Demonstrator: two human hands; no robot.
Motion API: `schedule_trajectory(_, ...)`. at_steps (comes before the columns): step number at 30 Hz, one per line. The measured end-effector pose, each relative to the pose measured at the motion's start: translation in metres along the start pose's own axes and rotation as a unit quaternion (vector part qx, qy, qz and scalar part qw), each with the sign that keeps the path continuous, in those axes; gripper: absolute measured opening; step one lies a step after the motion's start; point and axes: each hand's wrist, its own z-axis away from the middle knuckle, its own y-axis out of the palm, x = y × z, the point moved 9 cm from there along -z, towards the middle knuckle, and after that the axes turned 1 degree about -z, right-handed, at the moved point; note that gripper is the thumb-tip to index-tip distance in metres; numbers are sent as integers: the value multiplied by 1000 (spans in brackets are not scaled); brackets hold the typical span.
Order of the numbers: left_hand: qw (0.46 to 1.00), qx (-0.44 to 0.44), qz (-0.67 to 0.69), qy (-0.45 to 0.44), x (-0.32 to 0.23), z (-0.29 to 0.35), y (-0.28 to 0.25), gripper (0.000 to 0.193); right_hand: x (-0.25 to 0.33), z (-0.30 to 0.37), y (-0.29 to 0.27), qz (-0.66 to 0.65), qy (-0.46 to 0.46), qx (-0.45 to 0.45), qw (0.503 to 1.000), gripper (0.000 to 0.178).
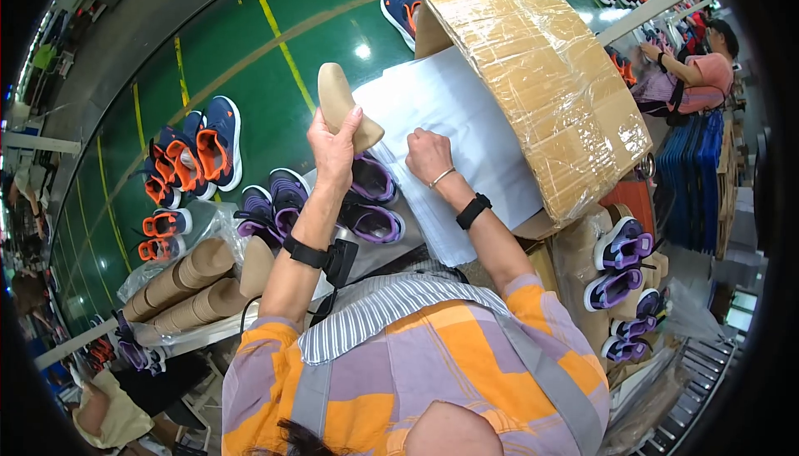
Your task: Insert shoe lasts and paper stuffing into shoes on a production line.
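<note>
A tan moulded shoe insert (335, 94) stands upright in my left hand (332, 146), its thumb pressed on the front and the fingers round the side. Loosely fisted, my right hand (429, 156) is over the stack of white paper sheets (449, 98); its fingertips are curled from sight, so anything in them is hidden. A brown cardboard box (541, 73), wrapped in clear tape, leans over the paper's right side. Below my hands, dark shoes with purple lining (374, 221) sit close to the paper's left edge.
Navy shoes with orange lining (218, 144) stand on the green table (275, 65) at left. Nested tan inserts (190, 277) lie in plastic at lower left. More purple-lined shoes (620, 244) are at right. A co-worker (699, 86) sits at far right.
</note>
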Motion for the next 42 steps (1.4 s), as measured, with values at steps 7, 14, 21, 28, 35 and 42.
schedule_trajectory(7, 1000, -17, -2, 5, 8, 9, -16, 34, 22, 7, -34, -21, -55, -101, 993, 6)
schedule_trajectory(14, 1000, -25, 1, 16, 3, 12, -21, 33, -4, -7, -4, -68, -3, -27, 997, 9)
schedule_trajectory(21, 985, 39, -146, 82, 6, 24, 5, 32, -76, 7, 20, -675, 257, -49, 690, 6)
schedule_trajectory(28, 971, 128, -65, 189, 1, 48, 31, 49, 110, -23, -165, -218, -223, -252, 916, 48)
schedule_trajectory(35, 800, 440, -357, 195, -34, 82, 42, 45, 111, -56, -212, -239, -246, -120, 932, 77)
schedule_trajectory(42, 789, 589, -146, -101, 9, 165, 32, 92, 177, -76, -226, -329, -116, -421, 837, 90)
